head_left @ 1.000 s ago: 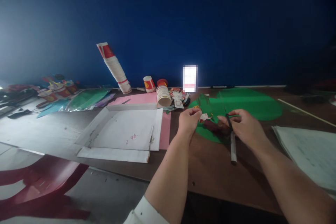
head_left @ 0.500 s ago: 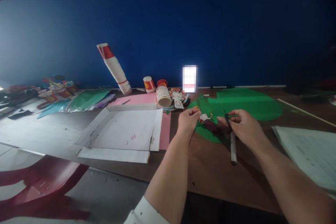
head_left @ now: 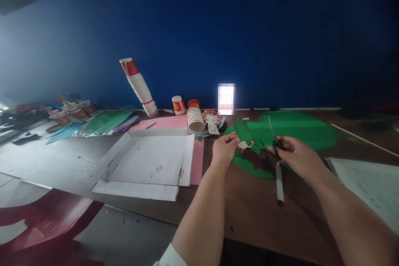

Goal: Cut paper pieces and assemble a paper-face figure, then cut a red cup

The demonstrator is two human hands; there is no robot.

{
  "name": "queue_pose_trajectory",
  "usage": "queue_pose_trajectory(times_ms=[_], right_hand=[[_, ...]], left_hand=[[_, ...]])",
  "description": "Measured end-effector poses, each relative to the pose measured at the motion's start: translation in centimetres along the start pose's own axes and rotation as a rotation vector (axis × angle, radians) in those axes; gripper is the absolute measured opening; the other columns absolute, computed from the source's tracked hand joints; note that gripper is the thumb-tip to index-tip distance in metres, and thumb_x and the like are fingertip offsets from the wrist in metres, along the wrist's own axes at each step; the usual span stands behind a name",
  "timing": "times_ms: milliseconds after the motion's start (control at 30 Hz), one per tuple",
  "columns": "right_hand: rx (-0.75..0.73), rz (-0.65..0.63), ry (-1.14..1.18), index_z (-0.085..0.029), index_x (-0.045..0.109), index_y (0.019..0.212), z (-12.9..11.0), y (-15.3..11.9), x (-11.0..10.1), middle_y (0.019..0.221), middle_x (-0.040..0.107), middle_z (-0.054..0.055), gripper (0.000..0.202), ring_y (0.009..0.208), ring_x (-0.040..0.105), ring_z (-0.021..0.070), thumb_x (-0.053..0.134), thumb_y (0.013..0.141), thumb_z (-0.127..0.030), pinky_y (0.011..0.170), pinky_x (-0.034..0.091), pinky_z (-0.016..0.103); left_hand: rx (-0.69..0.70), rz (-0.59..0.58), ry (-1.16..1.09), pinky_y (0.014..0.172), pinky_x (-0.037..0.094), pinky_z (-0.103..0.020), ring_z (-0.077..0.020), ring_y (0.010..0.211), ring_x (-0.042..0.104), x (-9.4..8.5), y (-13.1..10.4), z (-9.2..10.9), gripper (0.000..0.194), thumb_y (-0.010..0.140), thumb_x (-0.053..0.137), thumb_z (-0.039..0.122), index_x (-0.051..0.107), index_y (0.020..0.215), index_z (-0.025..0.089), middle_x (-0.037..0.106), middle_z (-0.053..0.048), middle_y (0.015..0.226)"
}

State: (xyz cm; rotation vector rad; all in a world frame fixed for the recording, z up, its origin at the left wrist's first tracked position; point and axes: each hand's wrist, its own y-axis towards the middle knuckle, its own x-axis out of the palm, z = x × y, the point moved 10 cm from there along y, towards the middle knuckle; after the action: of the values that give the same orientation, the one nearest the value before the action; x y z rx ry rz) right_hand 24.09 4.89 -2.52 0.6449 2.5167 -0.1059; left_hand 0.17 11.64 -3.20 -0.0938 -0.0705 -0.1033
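Between the thumb and fingers of my left hand is a small cut paper piece, white with red and yellow edges. My right hand is closed on the black handles of a pair of scissors, whose blades point up and away from me. The blades are apart from the paper piece. Under and behind both hands lies green paper. A white stick-like tube lies on the table just below the scissors.
A shallow white box lid rests on pink paper at left. Behind are stacked paper cups, another cup stack, a single cup and a lit screen. White sheets lie at right; a red chair stands lower left.
My right hand with the scissors has moved slightly right, away from the paper piece, and the blades now point upward. My left hand still holds the piece. The view has tilted up slightly.
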Motion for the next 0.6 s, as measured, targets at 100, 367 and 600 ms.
queue_pose_trajectory(times_ms=[100,367,600], right_hand=[[0.034,0.001,-0.109,-0.018,0.063,0.116,0.0,0.1,-0.6,0.093,0.076,0.01,0.062,0.071,0.072,0.0272,0.072,0.065,-0.051,0.057,0.052,0.035],[0.004,-0.041,-0.277,-0.02,0.067,0.104,-1.0,-0.3,-0.5,0.086,0.077,0.008,0.049,0.081,0.072,0.0295,0.064,0.069,-0.055,0.067,0.049,0.036],[-0.012,-0.017,-0.443,-0.026,0.072,0.102,-0.8,-0.4,-1.2,0.1,0.078,0.006,0.041,0.093,0.07,0.0338,0.061,0.073,-0.052,0.069,0.049,0.04]], left_hand=[[0.009,-0.007,0.006,0.066,0.043,-0.023,-0.0108,0.064,0.056,0.1,0.0,0.1,0.011,0.073,0.067,0.02,0.073,0.079,0.014,0.069,-0.004,0.075],[-0.01,-0.003,0.035,0.064,0.042,-0.023,-0.0093,0.06,0.053,-0.1,-0.4,0.4,0.013,0.073,0.067,0.021,0.074,0.081,0.013,0.067,-0.003,0.072],[-0.013,-0.013,0.046,0.065,0.044,-0.024,-0.0109,0.062,0.056,0.1,-0.5,0.3,0.013,0.074,0.067,0.02,0.075,0.082,0.014,0.069,-0.004,0.073]])
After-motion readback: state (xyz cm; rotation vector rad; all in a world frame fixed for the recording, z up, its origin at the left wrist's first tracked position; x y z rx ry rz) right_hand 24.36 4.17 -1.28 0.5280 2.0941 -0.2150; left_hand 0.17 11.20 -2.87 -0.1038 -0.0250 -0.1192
